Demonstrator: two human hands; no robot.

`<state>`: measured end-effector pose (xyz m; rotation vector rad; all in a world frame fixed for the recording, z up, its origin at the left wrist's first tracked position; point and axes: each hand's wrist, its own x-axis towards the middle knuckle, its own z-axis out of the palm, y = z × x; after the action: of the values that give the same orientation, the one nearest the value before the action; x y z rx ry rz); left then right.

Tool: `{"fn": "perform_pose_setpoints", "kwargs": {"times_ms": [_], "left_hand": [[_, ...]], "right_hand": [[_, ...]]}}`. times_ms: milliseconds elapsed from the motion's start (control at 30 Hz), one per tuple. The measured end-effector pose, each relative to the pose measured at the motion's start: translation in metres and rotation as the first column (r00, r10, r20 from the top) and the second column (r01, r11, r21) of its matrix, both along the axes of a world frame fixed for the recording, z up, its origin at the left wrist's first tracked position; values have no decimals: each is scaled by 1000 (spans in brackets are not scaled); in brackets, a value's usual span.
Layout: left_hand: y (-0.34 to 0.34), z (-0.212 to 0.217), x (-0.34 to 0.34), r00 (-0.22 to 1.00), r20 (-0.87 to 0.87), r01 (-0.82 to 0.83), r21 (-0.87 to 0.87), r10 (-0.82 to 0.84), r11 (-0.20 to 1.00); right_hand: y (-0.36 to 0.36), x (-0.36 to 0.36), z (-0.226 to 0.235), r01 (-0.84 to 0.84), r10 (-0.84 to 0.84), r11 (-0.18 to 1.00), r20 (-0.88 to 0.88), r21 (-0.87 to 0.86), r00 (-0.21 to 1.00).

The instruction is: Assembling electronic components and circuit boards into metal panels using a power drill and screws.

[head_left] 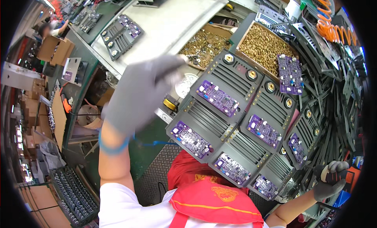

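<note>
My left hand point(137, 92), in a grey glove with a blue wrist strap, is raised beside a box of small brass-coloured parts point(206, 45). Motion smears its fingers, so whether they hold anything is unclear. Over at the right edge, my gloved right hand point(329, 185) wraps round a black-and-orange tool point(341, 175), perhaps a power tool. Between my hands lie several dark slotted metal panels point(206, 118), side by side. Each carries a purple circuit board point(191, 139); hex nuts point(251, 74) sit at the upper ends of some.
A second box point(262, 45) full of brass parts stands behind the panels, a loose purple board point(290, 74) against it. Dark metal brackets point(326, 94) are piled at right under a coiled orange hose point(324, 20). Another panel point(121, 36) lies on the white tabletop point(167, 22).
</note>
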<state>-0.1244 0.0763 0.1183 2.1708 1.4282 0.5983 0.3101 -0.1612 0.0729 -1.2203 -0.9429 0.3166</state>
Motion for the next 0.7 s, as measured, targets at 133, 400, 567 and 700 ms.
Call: {"fn": "perform_pose_setpoints", "kwargs": {"times_ms": [133, 400, 567, 700], "left_hand": [[103, -94, -14, 981, -111, 164, 56, -157, 985], [178, -207, 58, 775, -559, 306, -76, -295, 949], [183, -217, 73, 783, -591, 263, 29, -196, 964], [183, -212, 65, 916, -372, 145, -45, -151, 988]], "right_hand": [[4, -5, 6, -10, 10, 999, 9, -43, 1000], [-7, -17, 9, 98, -95, 995, -98, 30, 991], [-8, -24, 14, 202, -203, 979, 32, 34, 979], [-2, -27, 16, 180, -183, 983, 102, 39, 978]]}}
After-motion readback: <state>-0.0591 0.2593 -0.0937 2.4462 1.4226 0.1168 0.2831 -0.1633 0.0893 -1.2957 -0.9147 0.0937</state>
